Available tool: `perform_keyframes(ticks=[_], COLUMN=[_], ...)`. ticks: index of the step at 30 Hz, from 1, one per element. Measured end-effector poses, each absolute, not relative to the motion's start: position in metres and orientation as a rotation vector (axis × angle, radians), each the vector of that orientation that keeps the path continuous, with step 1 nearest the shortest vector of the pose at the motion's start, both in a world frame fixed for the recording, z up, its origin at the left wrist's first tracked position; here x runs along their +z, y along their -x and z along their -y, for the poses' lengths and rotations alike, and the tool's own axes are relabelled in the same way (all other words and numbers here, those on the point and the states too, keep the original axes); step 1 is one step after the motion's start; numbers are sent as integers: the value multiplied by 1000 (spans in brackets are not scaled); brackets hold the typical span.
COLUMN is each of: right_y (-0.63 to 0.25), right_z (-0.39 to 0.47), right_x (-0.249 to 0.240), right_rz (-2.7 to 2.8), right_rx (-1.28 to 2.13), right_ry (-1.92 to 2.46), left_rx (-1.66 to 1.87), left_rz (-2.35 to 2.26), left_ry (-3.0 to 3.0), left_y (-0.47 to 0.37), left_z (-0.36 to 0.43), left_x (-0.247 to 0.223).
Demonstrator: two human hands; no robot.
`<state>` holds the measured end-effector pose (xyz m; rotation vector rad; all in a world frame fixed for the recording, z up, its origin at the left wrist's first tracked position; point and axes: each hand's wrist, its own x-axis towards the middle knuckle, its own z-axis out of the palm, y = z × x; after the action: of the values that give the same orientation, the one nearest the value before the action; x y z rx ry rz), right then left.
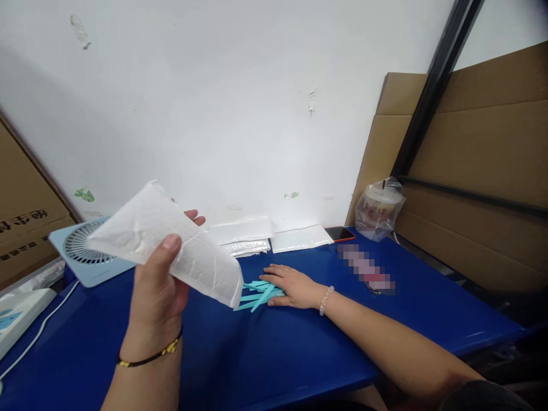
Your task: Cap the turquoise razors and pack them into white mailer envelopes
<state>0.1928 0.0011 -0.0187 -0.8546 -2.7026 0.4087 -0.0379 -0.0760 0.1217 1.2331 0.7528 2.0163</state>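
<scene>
A white padded envelope (171, 245) is raised over the left part of the blue table, with my left hand (165, 274) closed on it, thumb on the near face. Its lower right corner hangs beside a loose pile of thin turquoise strips (257, 295). My right hand (293, 287) lies palm down on the right side of that pile, fingers apart, covering some strips. Behind the strips, by the wall, sit a stack of white envelopes (244, 232) and another white envelope (302, 238).
On the blue table (274, 354), a light blue fan (92, 248) stands at left, near a white power strip (21, 319) with a cable. At right are a phone (340, 234), a bagged drink cup (379, 208) and a blurred item (366, 269). Cardboard (483, 154) borders the right.
</scene>
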Motion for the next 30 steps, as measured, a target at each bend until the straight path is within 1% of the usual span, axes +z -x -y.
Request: perform_keyframes(ticks=[4,7,9,12,13,16,20,22,25,30], right_y=[-194,-194,-194,-194,-194,-195,-206,-217,-238,-258], right_z=[-1,-1,-1,-1,-1,1,2,0,-6,-11], right_x=[-18,-17,-17,-15,-15,-12,-3,3,10,14], right_rz=[2738,2778,2800,2828,2833,2837,2736,2595,2435,2504], right_rx=[399,387,362,333,327,327,352,356,377,518], right_ry=[805,717,672,603,583,550,598,701,865,1004], left_rx=[2099,2131,2137,2084,1981,1480,925,732,600,438], left_rz=[-652,-656,-692,-871,-1028,-1523,-1847,-1859,-1782,-1660], left_ry=[-1326,-1392,-1455,-1597,-1702,-2085,-2334,-2429,-2501,-2387], left_y=[40,42,44,45,44,37,27,29,42,63], left_z=[92,98,95,76,66,31,-1,-7,-9,-14], left_x=[139,143,141,126,117,84,36,20,10,1])
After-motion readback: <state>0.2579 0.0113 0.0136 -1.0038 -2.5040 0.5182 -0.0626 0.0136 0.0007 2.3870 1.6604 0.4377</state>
